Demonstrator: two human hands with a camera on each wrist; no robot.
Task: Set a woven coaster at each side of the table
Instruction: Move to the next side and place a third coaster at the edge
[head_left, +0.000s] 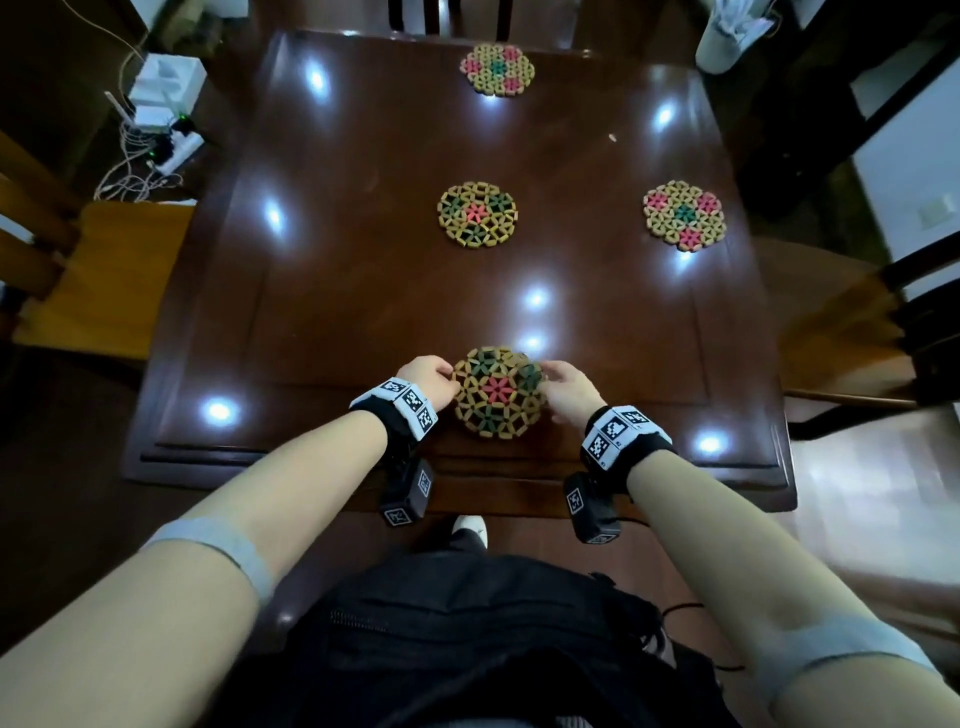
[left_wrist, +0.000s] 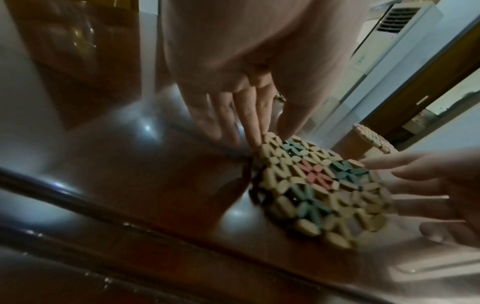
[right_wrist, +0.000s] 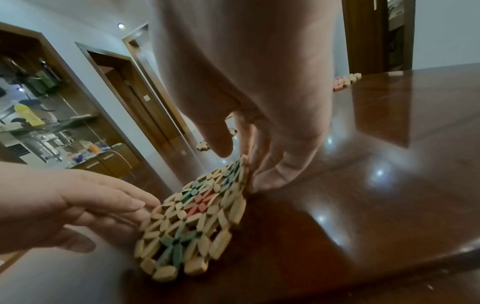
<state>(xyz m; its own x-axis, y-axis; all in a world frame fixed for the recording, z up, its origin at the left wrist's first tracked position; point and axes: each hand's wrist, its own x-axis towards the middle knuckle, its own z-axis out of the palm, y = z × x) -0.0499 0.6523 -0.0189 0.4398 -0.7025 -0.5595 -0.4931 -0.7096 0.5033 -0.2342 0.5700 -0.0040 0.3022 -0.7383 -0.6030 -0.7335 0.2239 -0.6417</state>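
Observation:
Four round woven coasters lie on the dark glossy table (head_left: 363, 291). One coaster (head_left: 497, 69) is at the far edge, one (head_left: 683, 215) at the right side, one (head_left: 478, 214) in the middle. The fourth coaster (head_left: 498, 391) (left_wrist: 319, 185) (right_wrist: 192, 222), with a red centre and green petals, lies by the near edge between my hands. My left hand (head_left: 439, 376) (left_wrist: 257, 127) touches its left rim with straight fingers. My right hand (head_left: 558, 382) (right_wrist: 265, 174) touches its right rim with its fingertips, the thumb (right_wrist: 221, 142) apart above the coaster.
A chair with a yellow cushion (head_left: 104, 280) stands at the table's left side, another chair (head_left: 852, 332) at the right, a third at the far side. White boxes and cables (head_left: 161, 104) lie on the floor at the far left. My black bag (head_left: 467, 639) hangs below.

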